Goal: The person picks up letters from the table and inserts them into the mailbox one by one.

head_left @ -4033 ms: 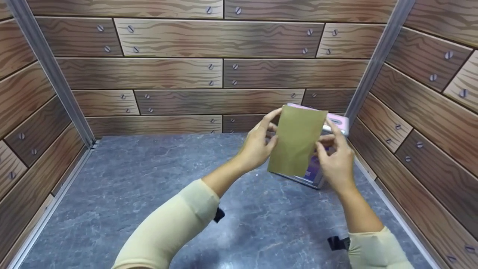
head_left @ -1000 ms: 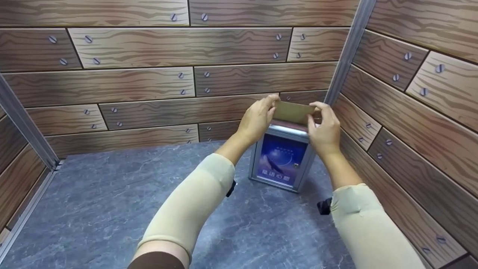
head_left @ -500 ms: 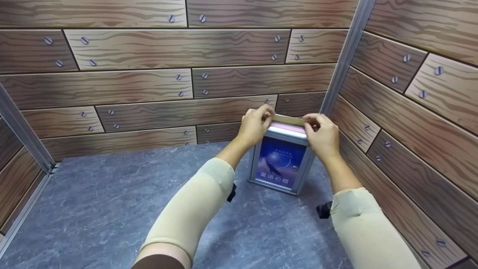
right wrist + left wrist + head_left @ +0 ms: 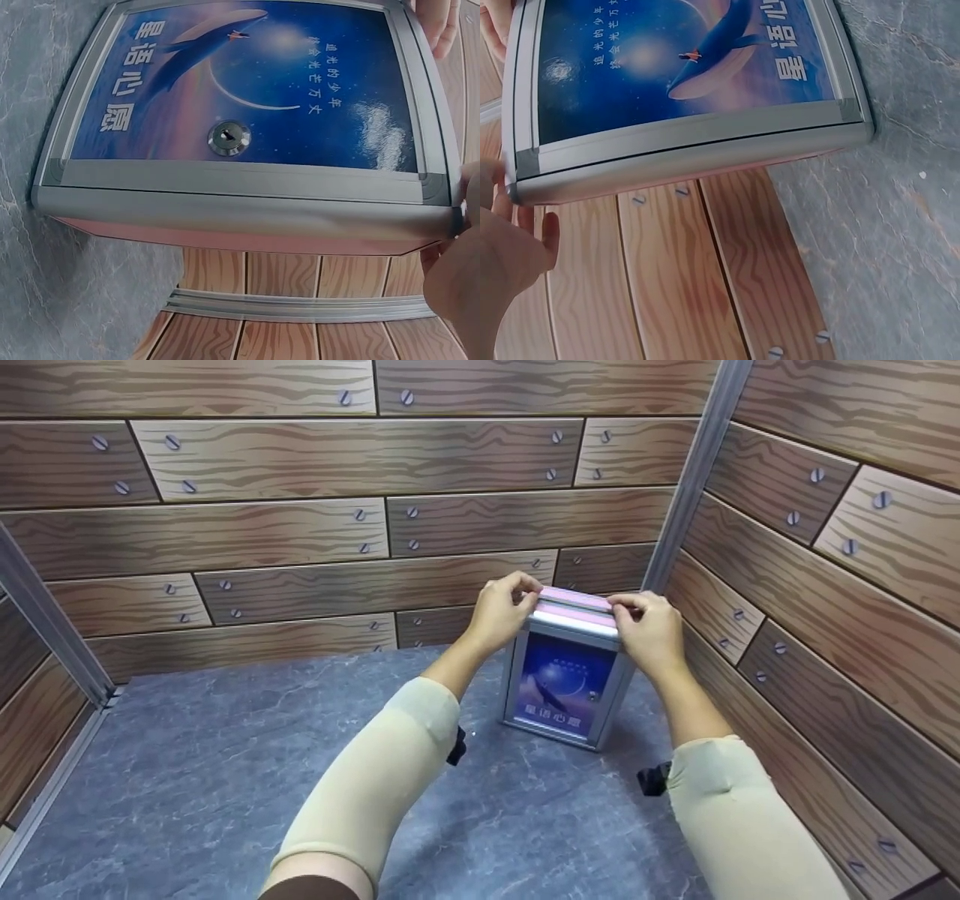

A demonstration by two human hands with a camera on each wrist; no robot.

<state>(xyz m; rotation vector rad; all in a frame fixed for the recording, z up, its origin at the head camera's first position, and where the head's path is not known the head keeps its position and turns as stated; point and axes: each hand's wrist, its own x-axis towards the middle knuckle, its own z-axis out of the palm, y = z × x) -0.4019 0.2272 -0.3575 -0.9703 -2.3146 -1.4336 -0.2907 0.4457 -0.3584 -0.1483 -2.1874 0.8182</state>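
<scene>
A silver-framed lockable box [image 4: 564, 679] with a blue whale picture on its front stands upright on the table. Its pink top [image 4: 581, 619] has a narrow dark slot [image 4: 576, 604] across it. My left hand [image 4: 499, 611] touches the top's left end, thumb and fingers bent at the corner. At the slot's right end rests my right hand [image 4: 651, 631], index finger and thumb close together. The brown paper is out of sight, apart from perhaps a thin edge along the slot. A round keyhole lock [image 4: 229, 138] shows in the right wrist view.
The grey marbled tabletop [image 4: 247, 750] extends left of and in front of the box. Wood-patterned panels [image 4: 300, 525] enclose the back and sides, with a metal corner post [image 4: 686, 480] behind the box. A black wrist camera [image 4: 654, 778] sits by the right sleeve.
The brown paper, held in front of the box earlier and then over its top, has gone down into the slot. Both hands have come down with it to the box's top.
</scene>
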